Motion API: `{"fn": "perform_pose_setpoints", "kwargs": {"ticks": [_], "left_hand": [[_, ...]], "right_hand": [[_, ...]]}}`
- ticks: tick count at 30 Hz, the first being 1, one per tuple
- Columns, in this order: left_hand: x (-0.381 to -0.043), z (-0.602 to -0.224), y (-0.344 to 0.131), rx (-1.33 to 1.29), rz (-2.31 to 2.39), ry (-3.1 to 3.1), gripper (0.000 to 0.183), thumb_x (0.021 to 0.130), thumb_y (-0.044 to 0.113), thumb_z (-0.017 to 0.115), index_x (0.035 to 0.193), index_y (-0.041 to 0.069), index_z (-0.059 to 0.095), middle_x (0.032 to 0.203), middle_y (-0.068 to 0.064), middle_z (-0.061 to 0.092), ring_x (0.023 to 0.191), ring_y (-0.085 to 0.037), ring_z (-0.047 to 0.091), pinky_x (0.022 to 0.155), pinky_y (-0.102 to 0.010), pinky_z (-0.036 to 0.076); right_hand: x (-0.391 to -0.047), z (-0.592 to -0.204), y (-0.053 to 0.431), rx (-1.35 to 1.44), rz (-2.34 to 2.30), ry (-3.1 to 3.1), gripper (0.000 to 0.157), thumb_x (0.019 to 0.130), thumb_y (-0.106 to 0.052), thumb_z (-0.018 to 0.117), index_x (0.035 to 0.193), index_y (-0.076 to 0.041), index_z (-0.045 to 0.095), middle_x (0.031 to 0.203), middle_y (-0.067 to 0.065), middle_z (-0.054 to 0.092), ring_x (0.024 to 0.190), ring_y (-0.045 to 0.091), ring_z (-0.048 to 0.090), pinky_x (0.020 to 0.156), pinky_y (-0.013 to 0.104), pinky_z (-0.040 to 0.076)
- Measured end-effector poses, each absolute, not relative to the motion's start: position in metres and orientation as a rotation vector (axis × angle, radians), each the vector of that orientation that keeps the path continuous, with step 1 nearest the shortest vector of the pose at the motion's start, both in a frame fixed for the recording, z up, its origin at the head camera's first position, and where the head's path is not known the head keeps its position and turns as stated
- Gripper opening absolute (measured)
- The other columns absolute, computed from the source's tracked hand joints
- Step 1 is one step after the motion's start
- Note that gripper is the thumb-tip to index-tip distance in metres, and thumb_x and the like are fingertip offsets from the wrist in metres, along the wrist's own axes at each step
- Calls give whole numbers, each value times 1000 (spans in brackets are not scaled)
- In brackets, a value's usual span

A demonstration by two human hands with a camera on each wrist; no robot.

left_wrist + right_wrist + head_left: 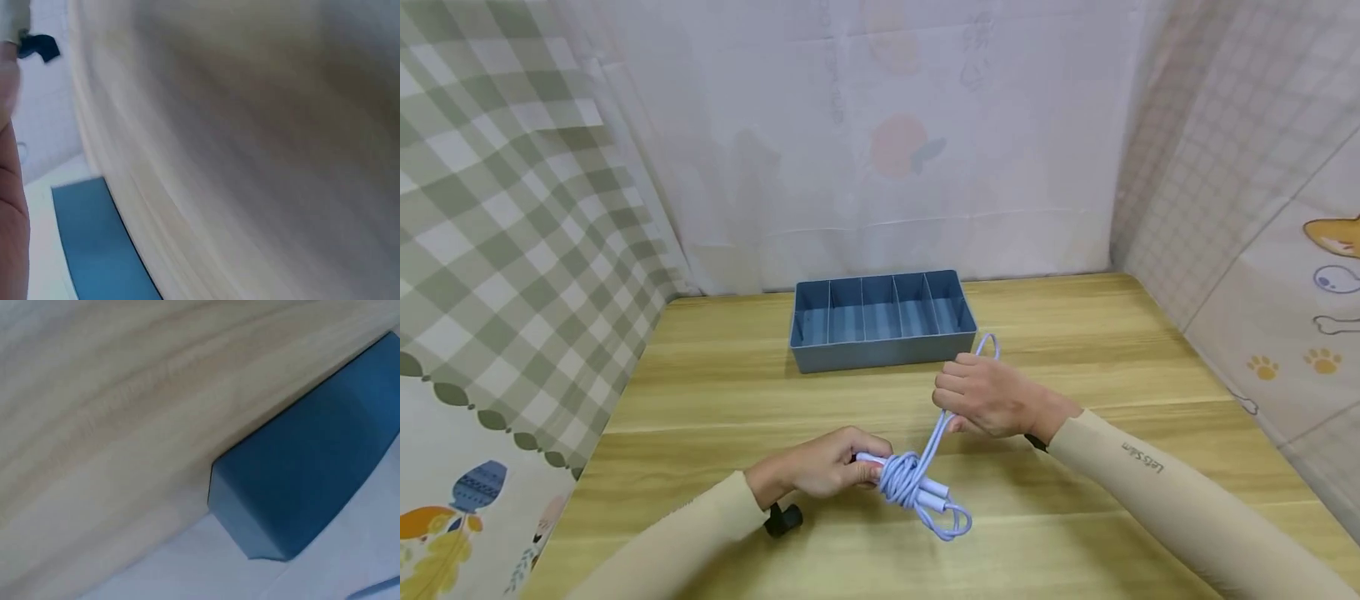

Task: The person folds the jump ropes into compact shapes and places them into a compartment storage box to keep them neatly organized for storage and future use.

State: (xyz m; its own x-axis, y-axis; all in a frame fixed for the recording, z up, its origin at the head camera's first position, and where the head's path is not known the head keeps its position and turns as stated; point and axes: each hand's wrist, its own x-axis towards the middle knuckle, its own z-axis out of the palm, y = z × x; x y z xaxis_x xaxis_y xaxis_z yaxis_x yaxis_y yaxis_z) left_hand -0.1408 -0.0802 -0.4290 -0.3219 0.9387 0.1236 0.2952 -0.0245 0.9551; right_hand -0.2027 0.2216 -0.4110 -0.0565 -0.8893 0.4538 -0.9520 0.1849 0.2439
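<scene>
Beige sleeves (1165, 492) come in from about 8 and 4 o'clock, the right one bearing dark lettering; a black device (783, 521) sits at 5 o'clock of the left wrist; past the cuffs, both hands grasp one pale-blue cord (898, 478), wound into a bundle at 6 o'clock of the head view, between the hands and over the wood-grain table (715, 400); whether it touches the wood I cannot tell.

Left hand (827, 465), just past 6 o'clock, pinches the bundle's near end between thumb and fingers; two stick-like handles (934, 488) poke from the coil toward 4 o'clock, beside a slack loop; right hand (981, 393), at 4 o'clock, has its fingers curled round the strands rising from the coil, with a small loop standing out at its 12 o'clock.

Blue-grey tray (883, 354) with five compartments sits at 12 o'clock of the bundle; the left wrist view shows part of it at 7 o'clock, the right one at 3; checked cloth (512, 167) hangs at 10 o'clock, white cloth (737, 100) at 12, paw-printed cloth (1292, 333) at 3.
</scene>
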Motion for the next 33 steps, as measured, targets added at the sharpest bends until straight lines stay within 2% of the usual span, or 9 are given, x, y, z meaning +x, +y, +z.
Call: {"fn": "perform_pose_setpoints", "kwargs": {"ticks": [4, 7, 9, 13, 16, 18, 21, 27, 33], "left_hand": [[-136, -425, -78, 1354, 1448, 1430, 19, 108, 4, 47, 95, -3, 60, 77, -15, 47, 69, -3, 45, 58, -21, 43], [-137, -419, -78, 1316, 1558, 1294, 27, 111, 13, 45, 96, -6, 57, 73, -19, 42, 63, -6, 41, 50, -21, 35], [-141, -416, -80, 1275, 1673, 1230, 31, 112, 18, 43, 99, -8, 55, 70, -18, 39, 57, -9, 36, 44, -24, 28], [-148, -409, -84, 1164, 1926, 1150, 30, 112, 25, 41, 106, 1, 58, 70, -7, 37, 54, -12, 30, 42, -27, 20], [-150, -407, -83, 1084, 2039, 1078, 26, 112, 25, 38, 115, 11, 60, 75, 0, 39, 58, -10, 29, 46, -27, 19], [-149, -406, -81, 1027, 2085, 1053, 28, 112, 25, 36, 120, 13, 60, 78, 3, 41, 60, -10, 30, 47, -26, 20], [-149, -405, -76, 882, 2219, 1148, 27, 112, 27, 38, 116, 12, 60, 78, 4, 42, 60, -7, 31, 47, -24, 21], [-149, -404, -67, 384, 2451, 1534, 23, 112, 20, 42, 110, 3, 57, 73, -1, 41, 58, -7, 33, 46, -21, 24], [-151, -409, -61, 55, 2337, 1915, 20, 110, 7, 44, 98, -4, 57, 72, -4, 47, 55, -8, 37, 43, -20, 28]], "right_hand": [[-205, -418, 227, 1678, 226, -1943, 56, 109, -55, 20, 85, -13, 48, 78, -3, 43, 68, 17, 39, 62, 31, 33], [-203, -426, 229, 1648, 323, -1951, 55, 108, -56, 23, 84, -13, 47, 77, -3, 43, 67, 16, 40, 59, 30, 35], [-200, -430, 227, 1637, 393, -1961, 56, 108, -57, 24, 86, -12, 49, 78, -3, 44, 67, 15, 42, 58, 30, 37], [-192, -436, 220, 1508, 580, -2001, 59, 109, -55, 19, 88, -12, 54, 77, -5, 47, 65, 13, 43, 55, 29, 37], [-185, -437, 214, 1410, 843, -2091, 49, 113, -39, 24, 86, -14, 56, 74, -5, 48, 64, 10, 43, 55, 27, 38], [-179, -437, 209, 1366, 1063, -2196, 39, 113, -23, 30, 86, -15, 56, 73, -5, 48, 65, 8, 43, 58, 25, 39], [-169, -435, 201, 1233, 1220, -2365, 30, 109, -7, 40, 86, -19, 55, 73, -8, 45, 65, 5, 41, 58, 23, 38], [-153, -437, 185, 1133, 617, -2503, 26, 109, -21, 47, 83, -18, 47, 67, -13, 32, 59, 7, 37, 53, 28, 36], [-140, -433, 175, 1283, 283, -2315, 32, 112, -27, 38, 87, -14, 53, 69, -7, 42, 59, 14, 44, 54, 28, 38]]}}
